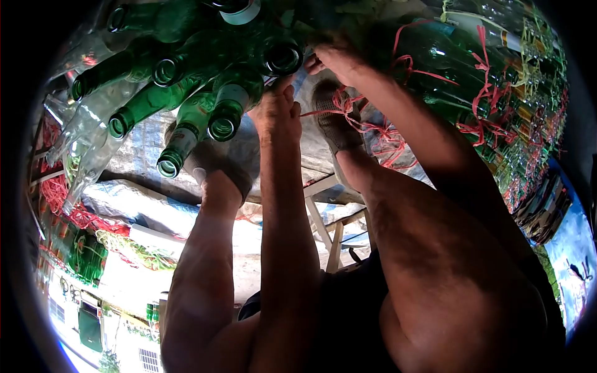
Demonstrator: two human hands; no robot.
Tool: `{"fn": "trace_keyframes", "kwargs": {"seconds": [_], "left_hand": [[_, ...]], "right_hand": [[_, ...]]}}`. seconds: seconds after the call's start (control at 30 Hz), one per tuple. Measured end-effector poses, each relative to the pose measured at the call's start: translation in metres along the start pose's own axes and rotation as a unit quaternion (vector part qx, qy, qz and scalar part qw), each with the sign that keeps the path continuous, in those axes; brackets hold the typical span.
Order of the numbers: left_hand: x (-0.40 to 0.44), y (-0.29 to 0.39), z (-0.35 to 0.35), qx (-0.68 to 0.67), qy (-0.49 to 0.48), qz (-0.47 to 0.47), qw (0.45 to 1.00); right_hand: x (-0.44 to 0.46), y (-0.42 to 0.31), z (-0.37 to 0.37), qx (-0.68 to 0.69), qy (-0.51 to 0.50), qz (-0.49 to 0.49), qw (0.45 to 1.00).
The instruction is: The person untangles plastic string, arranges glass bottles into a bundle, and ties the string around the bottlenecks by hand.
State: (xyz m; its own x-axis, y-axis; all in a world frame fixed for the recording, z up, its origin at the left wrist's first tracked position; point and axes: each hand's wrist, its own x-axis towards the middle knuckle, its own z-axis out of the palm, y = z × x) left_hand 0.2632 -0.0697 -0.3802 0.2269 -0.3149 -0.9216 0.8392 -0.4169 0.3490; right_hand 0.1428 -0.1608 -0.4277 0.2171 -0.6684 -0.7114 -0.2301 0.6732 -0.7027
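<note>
My left hand (278, 115) is beneath the mouths of a cluster of green glass bottles (230, 102), its fingers curled. What it grips is hidden. My right hand (339, 59) reaches in from the right to the bottles' shaded side, with fingertips pinched close together; anything between them is too dark to make out. Red plastic twine (382, 133) lies tangled below my right forearm, and one strand runs toward the edge of my left hand. The bottles' open necks point down and toward me, several with pale labels on the neck.
Clear glass bottles (90, 130) lie at the left. More green bottles tied with red twine (482, 81) pile up on the right. My shoes (336, 115) rest on a pale sack-like sheet (140, 196). A wooden frame (326, 217) stands between my legs.
</note>
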Motion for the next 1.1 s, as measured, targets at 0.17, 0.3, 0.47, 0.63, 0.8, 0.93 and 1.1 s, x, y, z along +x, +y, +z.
{"fn": "trace_keyframes", "kwargs": {"seconds": [0.17, 0.3, 0.47, 0.63, 0.8, 0.93, 1.1], "left_hand": [[-0.003, -0.007, -0.004, -0.032, 0.019, -0.003, 0.999], [-0.008, -0.005, -0.004, -0.029, 0.015, 0.009, 0.999], [-0.015, -0.004, 0.001, -0.007, 0.031, 0.032, 0.999], [-0.018, -0.004, -0.007, 0.022, 0.014, 0.032, 0.999], [-0.032, 0.002, -0.009, 0.024, -0.020, 0.018, 0.999], [-0.044, -0.002, -0.009, 0.020, -0.045, 0.033, 0.998], [-0.058, -0.005, -0.015, 0.060, -0.120, 0.074, 0.988]], "right_hand": [[0.002, 0.003, 0.004, 0.023, 0.017, 0.007, 1.000], [0.003, 0.000, 0.006, 0.021, 0.024, -0.007, 0.999], [0.003, -0.007, 0.011, 0.015, 0.041, -0.024, 0.999], [-0.008, -0.009, 0.011, 0.032, 0.047, -0.011, 0.998], [-0.040, -0.013, -0.004, -0.002, -0.040, 0.080, 0.996], [-0.083, -0.015, -0.002, -0.015, -0.149, 0.149, 0.977], [-0.117, -0.028, -0.012, -0.063, -0.249, 0.161, 0.953]]}}
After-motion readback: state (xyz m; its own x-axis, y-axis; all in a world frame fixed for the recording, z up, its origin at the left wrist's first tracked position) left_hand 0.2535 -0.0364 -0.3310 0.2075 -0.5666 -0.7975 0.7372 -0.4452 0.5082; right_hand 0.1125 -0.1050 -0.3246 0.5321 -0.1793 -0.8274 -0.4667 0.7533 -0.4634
